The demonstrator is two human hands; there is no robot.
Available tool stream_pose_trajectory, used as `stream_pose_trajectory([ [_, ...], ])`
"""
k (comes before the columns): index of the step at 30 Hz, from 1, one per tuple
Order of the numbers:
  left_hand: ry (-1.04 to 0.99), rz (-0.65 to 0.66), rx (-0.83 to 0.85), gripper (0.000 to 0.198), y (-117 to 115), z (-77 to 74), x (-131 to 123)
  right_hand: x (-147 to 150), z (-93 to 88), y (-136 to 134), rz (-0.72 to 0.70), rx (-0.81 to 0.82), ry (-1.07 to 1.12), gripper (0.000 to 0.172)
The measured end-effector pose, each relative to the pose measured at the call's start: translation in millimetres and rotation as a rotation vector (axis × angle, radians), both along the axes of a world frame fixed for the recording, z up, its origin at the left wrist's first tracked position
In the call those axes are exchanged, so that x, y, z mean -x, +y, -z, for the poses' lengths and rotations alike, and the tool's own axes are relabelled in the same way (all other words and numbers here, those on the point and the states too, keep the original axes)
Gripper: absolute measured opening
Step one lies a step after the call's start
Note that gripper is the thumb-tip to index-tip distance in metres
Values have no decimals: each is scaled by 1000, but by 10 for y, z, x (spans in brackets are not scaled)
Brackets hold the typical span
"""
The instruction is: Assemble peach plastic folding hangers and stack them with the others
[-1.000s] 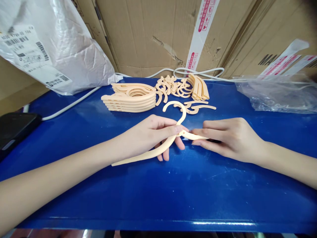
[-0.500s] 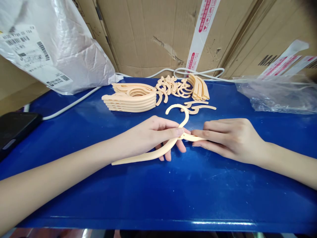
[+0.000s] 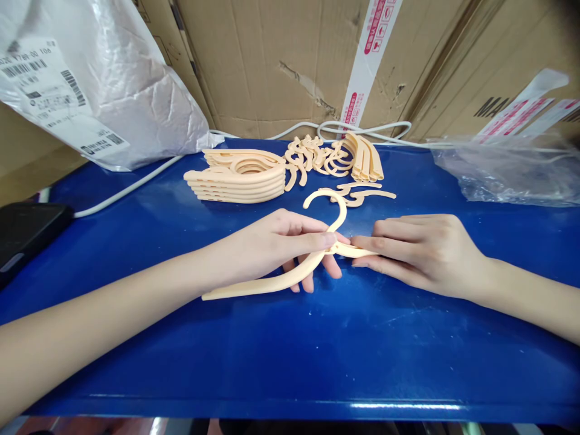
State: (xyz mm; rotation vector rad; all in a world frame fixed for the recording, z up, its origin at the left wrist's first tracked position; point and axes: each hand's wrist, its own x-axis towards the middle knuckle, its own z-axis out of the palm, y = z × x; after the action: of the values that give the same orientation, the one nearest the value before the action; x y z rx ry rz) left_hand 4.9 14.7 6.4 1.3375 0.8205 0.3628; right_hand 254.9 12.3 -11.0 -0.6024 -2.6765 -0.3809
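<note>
My left hand (image 3: 276, 244) pinches the middle of a peach plastic hanger (image 3: 267, 282), where its hook (image 3: 333, 205) curves up and its left arm sweeps down to the left. My right hand (image 3: 421, 251) lies over the hanger's other arm (image 3: 357, 251), fingers pressed together on it beside the joint. Both rest on the blue table (image 3: 290, 338). Most of the right arm piece is hidden under my right hand.
Behind the hands lie a stack of finished hangers (image 3: 238, 176), a heap of loose hooks (image 3: 317, 158), a bundle of arm pieces (image 3: 365, 160) and a few loose parts (image 3: 362, 196). A white bag (image 3: 90, 78), a clear bag (image 3: 512, 172), a cable (image 3: 131, 188), a black phone (image 3: 22, 232) and cardboard boxes (image 3: 281, 60) surround the table.
The hook end has tilted slightly right and the joint has closed up between my fingertips. The view shifted a little; the hands stayed in place.
</note>
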Motion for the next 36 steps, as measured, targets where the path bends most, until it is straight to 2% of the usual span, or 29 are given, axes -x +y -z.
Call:
stream_pose_trajectory([
  [13,-1,7,-16,24,-16,-7,-8,-1,-8,-3,-15,10,31,22],
  [23,93,20,-114,27,-42,2,-25,1,-4,-1,1,23,42,23],
  [36,43,3,-97,22,-56,11,-33,-12,22,18,20,183,30,26],
])
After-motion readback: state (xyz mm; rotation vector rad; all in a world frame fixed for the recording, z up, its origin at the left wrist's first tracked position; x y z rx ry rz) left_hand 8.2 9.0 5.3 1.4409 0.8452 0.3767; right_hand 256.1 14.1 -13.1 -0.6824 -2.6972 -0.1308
